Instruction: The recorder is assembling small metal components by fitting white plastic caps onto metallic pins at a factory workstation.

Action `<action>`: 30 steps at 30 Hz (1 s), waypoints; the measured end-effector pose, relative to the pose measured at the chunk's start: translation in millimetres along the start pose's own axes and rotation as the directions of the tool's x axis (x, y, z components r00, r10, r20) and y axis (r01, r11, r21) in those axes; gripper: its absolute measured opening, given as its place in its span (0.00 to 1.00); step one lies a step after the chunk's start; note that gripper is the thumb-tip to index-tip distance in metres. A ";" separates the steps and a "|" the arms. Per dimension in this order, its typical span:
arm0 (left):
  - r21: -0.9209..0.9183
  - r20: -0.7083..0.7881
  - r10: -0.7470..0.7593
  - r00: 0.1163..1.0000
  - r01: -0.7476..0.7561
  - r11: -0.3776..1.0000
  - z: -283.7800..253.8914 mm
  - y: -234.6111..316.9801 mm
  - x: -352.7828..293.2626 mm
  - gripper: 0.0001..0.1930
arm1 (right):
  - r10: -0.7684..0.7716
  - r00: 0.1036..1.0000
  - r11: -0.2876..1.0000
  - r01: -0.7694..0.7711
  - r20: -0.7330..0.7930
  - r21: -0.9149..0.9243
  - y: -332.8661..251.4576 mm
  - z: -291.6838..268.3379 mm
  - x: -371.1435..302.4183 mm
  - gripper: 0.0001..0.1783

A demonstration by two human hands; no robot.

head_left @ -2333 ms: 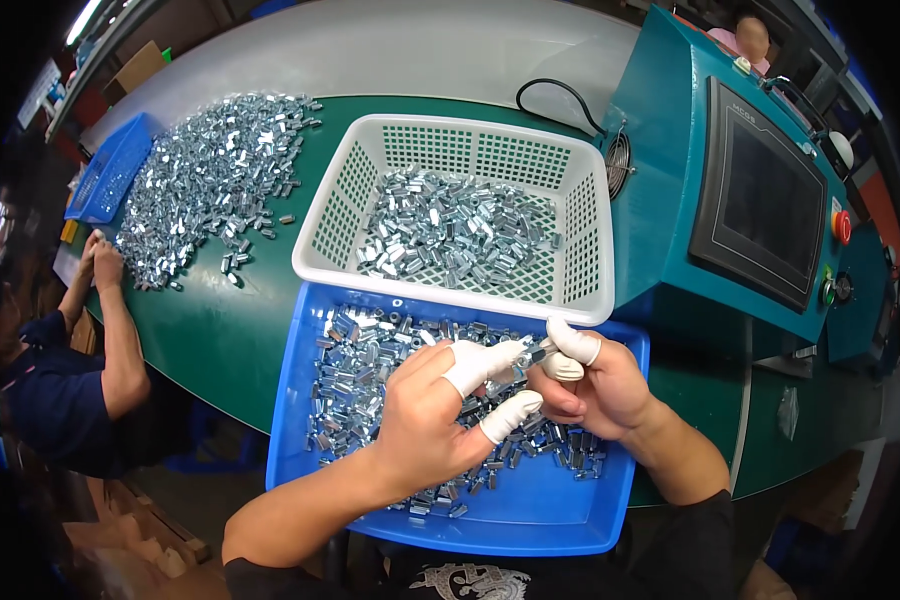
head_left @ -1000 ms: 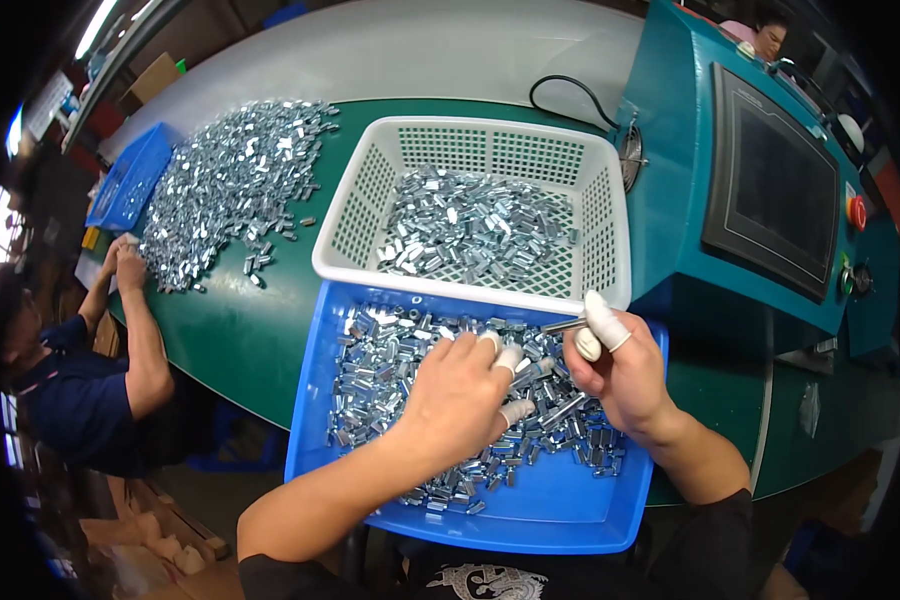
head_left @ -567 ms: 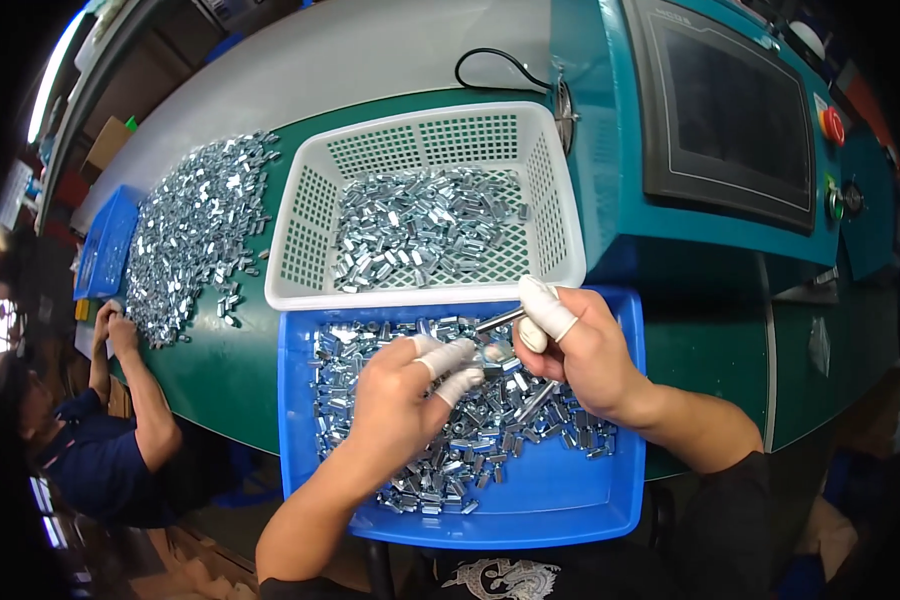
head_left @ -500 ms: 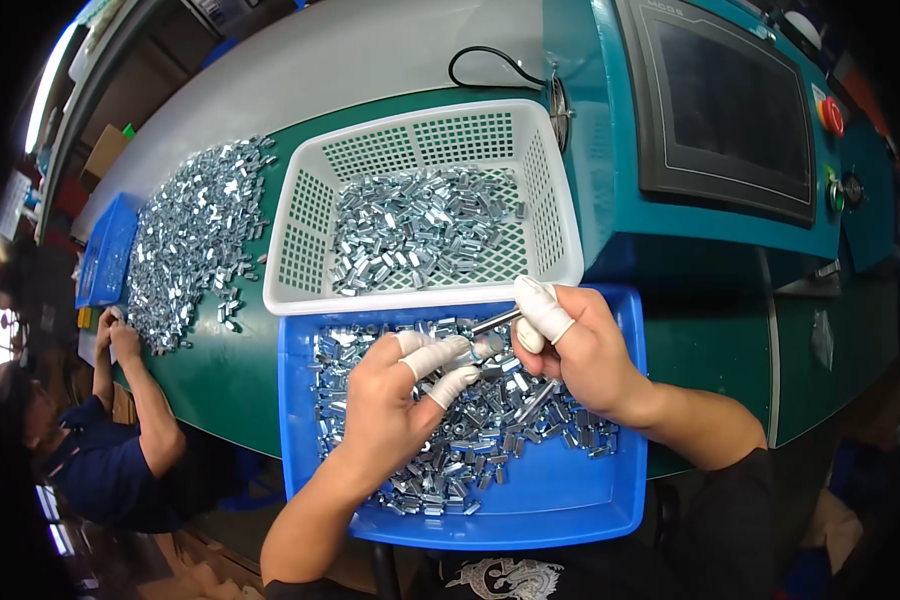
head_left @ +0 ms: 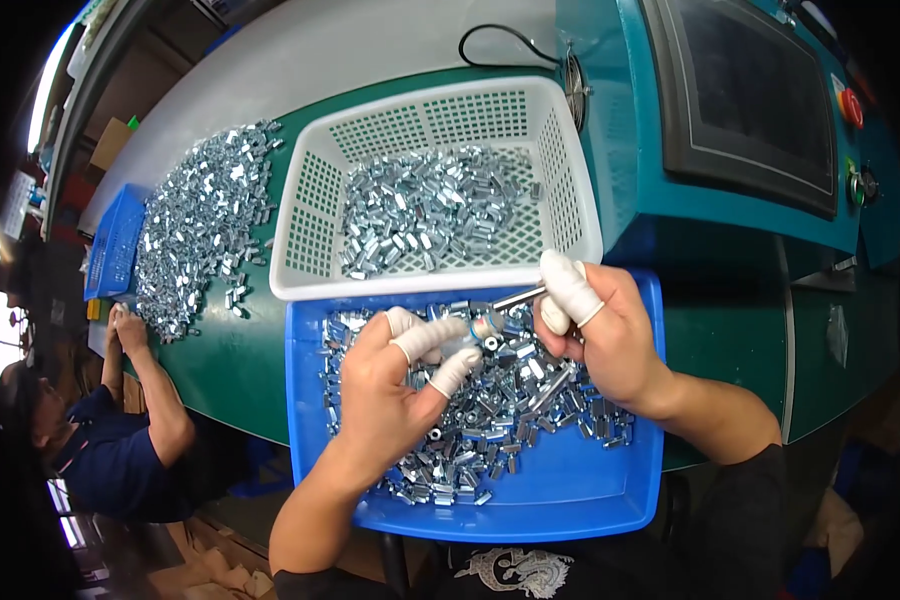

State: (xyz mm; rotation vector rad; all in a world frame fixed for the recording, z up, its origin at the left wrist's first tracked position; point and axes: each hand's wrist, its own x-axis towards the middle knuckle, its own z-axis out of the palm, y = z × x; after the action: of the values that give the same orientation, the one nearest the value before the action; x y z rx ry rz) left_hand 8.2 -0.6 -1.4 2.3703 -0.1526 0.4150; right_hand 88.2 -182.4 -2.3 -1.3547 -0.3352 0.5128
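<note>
Since half a second ago both hands have barely shifted over the blue tray (head_left: 610, 500); they remain close together above its far part, and the left fingers now curl a little tighter round the small part between them. Left hand (head_left: 390, 390) wears white finger cots on thumb and two fingers, and these pinch a small silver metal piece (head_left: 485, 332) at their tips, closed on it. Right hand (head_left: 610, 335) sits just to the right, its cot-covered thumb and forefinger clamped on a thin metal rod (head_left: 518, 297) that slants up and to the left from the fingers; its lower end is hidden in the hand. Piece and rod lie near each other; whether they touch cannot be told.

Loose silver metal parts (head_left: 510, 420) fill the middle of the blue tray under both hands. Just beyond it, touching its far edge, stands a white perforated basket (head_left: 310, 190) holding more of the same parts. Farther left on the green table (head_left: 220, 350) lies a large loose heap of parts (head_left: 195, 225). At the far left another person's hands (head_left: 120, 325) rest at that heap's near end. A teal machine with a dark screen (head_left: 750, 100) rises on the right.
</note>
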 end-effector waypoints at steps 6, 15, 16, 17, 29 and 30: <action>-0.206 0.292 0.054 0.955 0.008 0.978 -1.1 5.0 -2.4 0.11 | 0.010 0.997 0.999 -0.008 -0.073 0.035 -3.8 -0.1 1.6 0.25; 0.136 0.153 0.114 0.982 -0.135 0.982 20.9 5.3 -10.6 0.15 | 0.007 0.998 0.997 -0.002 -0.062 0.080 -3.5 1.1 -1.4 0.26; 0.212 0.183 0.098 0.978 -0.137 0.968 22.3 10.9 -11.6 0.15 | 0.015 0.998 0.996 -0.010 -0.064 0.084 -3.1 1.2 -1.8 0.26; 0.210 0.190 0.092 0.978 -0.132 0.969 24.3 12.6 -12.7 0.15 | 0.009 0.998 0.997 -0.004 -0.058 0.082 -2.5 1.6 -1.7 0.26; -0.012 0.103 -0.051 0.993 0.052 0.999 19.3 4.3 -7.0 0.09 | -0.042 0.999 0.998 0.041 0.023 0.043 0.0 0.8 1.8 0.23; -0.034 0.074 -0.065 0.995 0.068 0.997 13.3 7.9 -6.3 0.09 | -0.050 0.999 0.997 0.049 0.019 0.061 -1.6 2.4 0.2 0.23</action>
State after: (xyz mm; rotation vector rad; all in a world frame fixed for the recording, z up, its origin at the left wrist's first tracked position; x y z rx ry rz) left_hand 3.8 -15.5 -7.6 2.3486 -0.1135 0.2911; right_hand 87.4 -180.5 -0.3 -1.2802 -0.3660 0.4922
